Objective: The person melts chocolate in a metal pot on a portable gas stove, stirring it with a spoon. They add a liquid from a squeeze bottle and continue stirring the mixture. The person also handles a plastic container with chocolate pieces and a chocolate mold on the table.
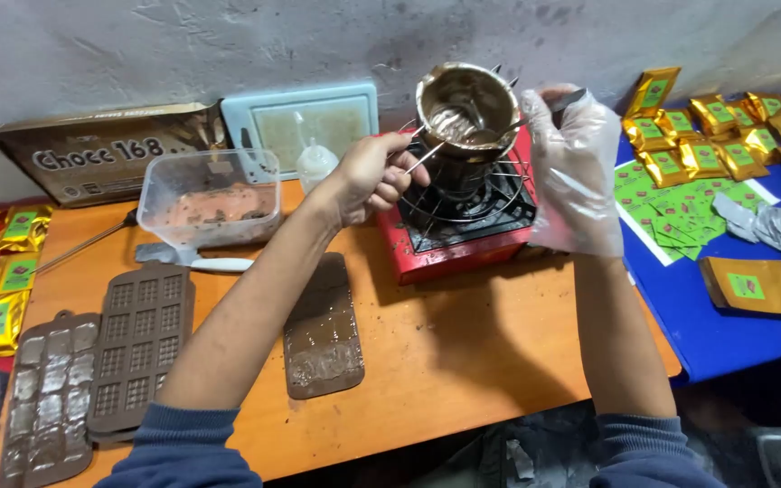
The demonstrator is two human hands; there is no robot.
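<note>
A metal pot (465,113) with melted chocolate is tilted over a small red gas stove (449,239) at the back of the wooden table (463,352). My left hand (372,176), bare, is shut on a thin metal utensil (427,155) that reaches into the pot. My right hand (576,167), in a loose clear plastic glove, grips the pot's handle at the right. A brown silicone chocolate mould (323,330) lies on the table under my left forearm.
Two more brown moulds (137,348) lie at the left. A clear plastic tub (210,199) of chocolate bits, a spatula (196,260) and a white board (305,122) stand behind. Gold packets (725,126) and green labels cover a blue surface (725,334) at the right.
</note>
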